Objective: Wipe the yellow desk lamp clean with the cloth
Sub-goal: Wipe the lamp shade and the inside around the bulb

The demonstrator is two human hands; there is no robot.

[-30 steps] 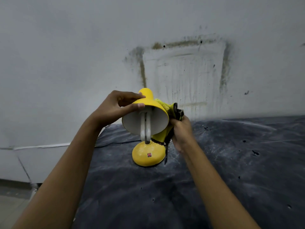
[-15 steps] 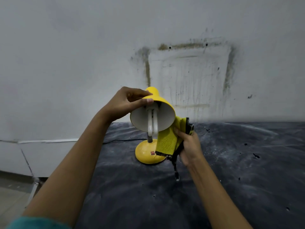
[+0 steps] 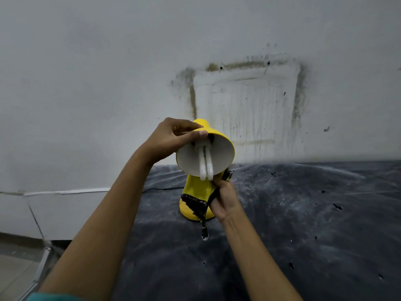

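Note:
The yellow desk lamp [image 3: 221, 139] stands on a dark table, its shade tilted toward me so the white inside and the twin-tube bulb [image 3: 205, 162] show. My left hand [image 3: 173, 137] grips the upper rim of the shade. My right hand [image 3: 225, 197] holds a yellow cloth [image 3: 198, 186] with a dark frayed edge, pressed against the lamp's neck just under the shade. The cloth hides the neck and part of the round base [image 3: 187, 210]. A dark strip of the cloth hangs down in front of the base.
The table wears a dusty black cover [image 3: 303, 224] and its left edge runs near my left arm. A stained white wall [image 3: 249, 94] rises right behind the lamp. A thin black cord [image 3: 160, 189] leads left from the lamp. Floor shows at lower left.
My right hand has brought the cloth down from the back of the shade to the neck, and now lower toward the base. My left hand keeps its hold on the shade.

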